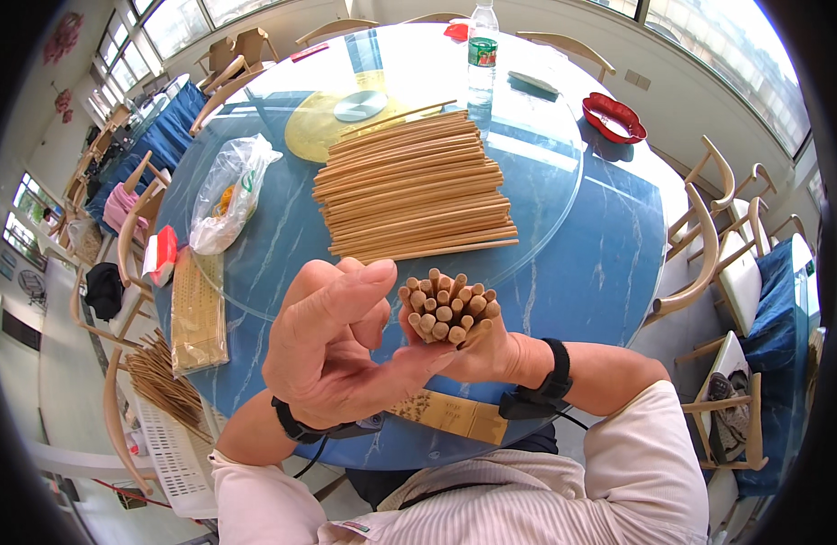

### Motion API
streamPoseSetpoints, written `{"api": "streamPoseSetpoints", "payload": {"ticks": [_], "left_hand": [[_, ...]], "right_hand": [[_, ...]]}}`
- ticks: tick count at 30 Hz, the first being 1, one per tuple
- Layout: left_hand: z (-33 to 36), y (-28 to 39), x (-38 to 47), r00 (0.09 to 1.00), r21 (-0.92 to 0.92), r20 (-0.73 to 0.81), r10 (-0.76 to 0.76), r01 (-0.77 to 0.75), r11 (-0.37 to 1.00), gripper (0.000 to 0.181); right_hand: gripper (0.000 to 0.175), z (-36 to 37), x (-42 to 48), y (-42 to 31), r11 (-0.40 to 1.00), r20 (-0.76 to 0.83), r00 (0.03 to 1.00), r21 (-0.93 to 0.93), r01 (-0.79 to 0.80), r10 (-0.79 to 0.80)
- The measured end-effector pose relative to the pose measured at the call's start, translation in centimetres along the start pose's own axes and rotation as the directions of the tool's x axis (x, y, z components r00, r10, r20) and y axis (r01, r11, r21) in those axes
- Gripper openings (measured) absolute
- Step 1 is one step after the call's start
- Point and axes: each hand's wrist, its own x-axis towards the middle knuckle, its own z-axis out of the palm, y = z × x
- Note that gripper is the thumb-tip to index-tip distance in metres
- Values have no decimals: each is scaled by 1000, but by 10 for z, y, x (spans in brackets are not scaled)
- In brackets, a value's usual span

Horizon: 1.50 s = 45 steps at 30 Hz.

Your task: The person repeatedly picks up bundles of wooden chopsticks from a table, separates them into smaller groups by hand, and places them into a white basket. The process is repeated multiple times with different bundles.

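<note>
A bundle of wooden chopsticks (449,306) points its blunt ends up towards me, with my right hand (483,354) wrapped around it. My left hand (330,340) is just left of the bundle, its fingers bent and apart from the thumb, holding nothing. The left thumb reaches below the bundle's ends; whether it touches them I cannot tell. Beyond both hands a wide pile of wooden chopsticks (415,184) lies sideways on the glass turntable (548,225). Under my forearms, near the table's front edge, rests a gold printed paper sleeve (452,415).
On the blue round table (616,272) are a plastic bag (231,197), a wrapped pack of gold sleeves (199,310), a water bottle (483,61) and a red dish (613,119). A white crate (176,449) with loose sticks (170,381) stands left. Wooden chairs (698,252) surround the table.
</note>
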Motion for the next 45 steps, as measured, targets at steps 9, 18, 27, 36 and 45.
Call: {"api": "streamPoseSetpoints", "payload": {"ticks": [9,18,27,36,45], "left_hand": [[8,11,4,998,91,44,-55,51,995,54],[15,11,-2,988,-90,-50,-144,139,986,57],[2,21,0,989,153,138,-49,27,988,67],[7,21,8,996,165,80,-41,27,986,47],[11,9,-5,991,-72,35,-126,128,989,66]], "right_hand": [[46,-2,-2,5,998,-22,998,26,56,-56],[55,-3,1,-3,992,-59,998,117,40,-33],[40,-3,-3,-4,991,-38,999,129,-32,38],[56,-7,-1,-1,997,-16,998,54,54,-53],[67,-4,-3,7,996,-28,998,62,60,-58]]}}
